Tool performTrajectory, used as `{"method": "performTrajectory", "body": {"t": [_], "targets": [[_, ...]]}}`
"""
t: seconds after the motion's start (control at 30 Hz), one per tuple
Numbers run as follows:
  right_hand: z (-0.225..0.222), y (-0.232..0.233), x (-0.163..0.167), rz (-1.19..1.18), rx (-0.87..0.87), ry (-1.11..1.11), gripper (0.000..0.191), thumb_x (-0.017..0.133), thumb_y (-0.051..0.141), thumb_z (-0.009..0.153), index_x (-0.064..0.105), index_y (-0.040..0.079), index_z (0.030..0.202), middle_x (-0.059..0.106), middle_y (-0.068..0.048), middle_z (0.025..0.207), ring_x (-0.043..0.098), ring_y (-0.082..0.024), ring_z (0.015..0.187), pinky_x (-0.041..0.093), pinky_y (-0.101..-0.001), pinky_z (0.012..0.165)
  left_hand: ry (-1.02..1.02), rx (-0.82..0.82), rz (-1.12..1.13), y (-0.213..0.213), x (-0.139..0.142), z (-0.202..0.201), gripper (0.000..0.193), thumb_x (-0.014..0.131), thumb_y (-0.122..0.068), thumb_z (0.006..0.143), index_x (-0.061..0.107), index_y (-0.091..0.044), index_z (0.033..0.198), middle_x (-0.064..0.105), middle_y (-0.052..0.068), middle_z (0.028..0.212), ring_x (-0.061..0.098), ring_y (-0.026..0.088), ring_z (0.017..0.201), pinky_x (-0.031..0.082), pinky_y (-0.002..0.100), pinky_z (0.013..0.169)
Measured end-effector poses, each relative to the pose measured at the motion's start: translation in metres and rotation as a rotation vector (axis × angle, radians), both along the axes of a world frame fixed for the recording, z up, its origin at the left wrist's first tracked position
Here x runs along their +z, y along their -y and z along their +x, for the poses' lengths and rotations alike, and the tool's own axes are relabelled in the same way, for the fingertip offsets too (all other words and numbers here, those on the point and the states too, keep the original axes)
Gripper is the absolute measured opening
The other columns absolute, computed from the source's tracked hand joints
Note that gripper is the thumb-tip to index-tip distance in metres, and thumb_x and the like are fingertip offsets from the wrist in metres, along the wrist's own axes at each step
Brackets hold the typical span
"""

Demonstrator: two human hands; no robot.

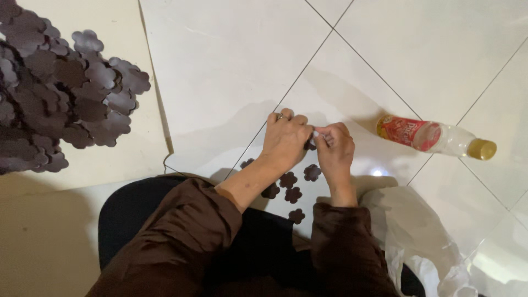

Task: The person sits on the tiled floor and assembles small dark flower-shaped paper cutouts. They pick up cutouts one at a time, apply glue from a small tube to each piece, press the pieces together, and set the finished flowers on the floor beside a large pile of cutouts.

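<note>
Two hands (308, 144) pinching small flower cutout (311, 146), red-labelled bottle (434, 137) lying right

One camera only, worn on the person's head, looks steeply down over the lap to a pale tiled floor (231, 60). It sits close: the brown sleeves fill the bottom of the frame, and the left hand (285, 140) and right hand (334, 149) meet just right of centre. The view reaches the heap of dark flower-shaped cutouts (55, 93) at upper left and a plastic bottle (434, 137) lying at mid right. The tile seams run diagonally, so the head is turned relative to the floor grid.
</note>
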State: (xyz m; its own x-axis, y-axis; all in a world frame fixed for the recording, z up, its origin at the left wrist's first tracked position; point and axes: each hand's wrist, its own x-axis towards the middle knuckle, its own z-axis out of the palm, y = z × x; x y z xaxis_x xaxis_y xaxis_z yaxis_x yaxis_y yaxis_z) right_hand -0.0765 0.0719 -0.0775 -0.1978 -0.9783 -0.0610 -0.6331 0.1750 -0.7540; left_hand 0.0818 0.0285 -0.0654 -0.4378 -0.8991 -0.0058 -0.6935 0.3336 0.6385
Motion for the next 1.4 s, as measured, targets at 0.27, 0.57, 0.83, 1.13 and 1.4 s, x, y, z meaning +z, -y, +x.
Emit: {"method": "performTrajectory", "body": {"t": [0.27, 0.57, 0.83, 1.13, 1.4], "targets": [[-0.021, -0.004, 0.018, 0.138, 0.031, -0.159, 0.007, 0.08, 0.008, 0.081, 0.075, 0.008, 0.086, 0.07, -0.007, 0.086, 0.061, -0.023, 0.081, 0.049, -0.0342, 0.075, 0.003, 0.005, 0.013, 0.002, 0.0, 0.0, 0.017, 0.073, -0.003, 0.069, 0.077, -0.016, 0.079, 0.069, 0.004, 0.089, 0.058, 0.03, 0.1, 0.038, 0.044, 0.085], [-0.019, 0.003, 0.011, 0.098, 0.059, -0.164, 0.01, 0.081, 0.012, 0.083, 0.072, 0.008, 0.085, 0.069, -0.004, 0.088, 0.062, -0.019, 0.082, 0.049, -0.0341, 0.077, -0.029, 0.034, -0.012, 0.002, 0.002, 0.002, 0.015, 0.073, -0.005, 0.068, 0.077, -0.017, 0.076, 0.07, 0.004, 0.089, 0.058, 0.031, 0.1, 0.038, 0.046, 0.087], [-0.011, -0.007, 0.008, 0.007, -0.003, -0.128, 0.009, 0.081, 0.009, 0.086, 0.073, 0.005, 0.086, 0.068, -0.007, 0.084, 0.06, -0.019, 0.073, 0.049, -0.0322, 0.069, -0.027, 0.003, 0.001, 0.001, 0.006, -0.001, 0.011, 0.072, -0.007, 0.073, 0.076, -0.014, 0.08, 0.069, 0.005, 0.09, 0.057, 0.031, 0.101, 0.038, 0.046, 0.087], [-0.053, -0.006, 0.011, -0.017, -0.156, -0.061, 0.014, 0.081, 0.009, 0.09, 0.073, 0.0, 0.096, 0.07, -0.008, 0.087, 0.062, -0.012, 0.073, 0.052, -0.0277, 0.068, -0.102, -0.013, -0.101, -0.006, -0.001, -0.003, 0.018, 0.069, -0.006, 0.076, 0.075, -0.01, 0.093, 0.064, 0.006, 0.101, 0.055, 0.029, 0.102, 0.037, 0.045, 0.092], [-0.045, -0.01, 0.019, 0.234, -0.197, -0.088, 0.016, 0.081, 0.013, 0.088, 0.073, 0.001, 0.093, 0.07, -0.006, 0.079, 0.06, -0.013, 0.068, 0.05, -0.0274, 0.065, -0.145, -0.086, -0.113, -0.008, -0.011, -0.003, 0.025, 0.067, 0.001, 0.074, 0.078, -0.015, 0.089, 0.064, 0.003, 0.099, 0.055, 0.028, 0.1, 0.037, 0.044, 0.091]]}}
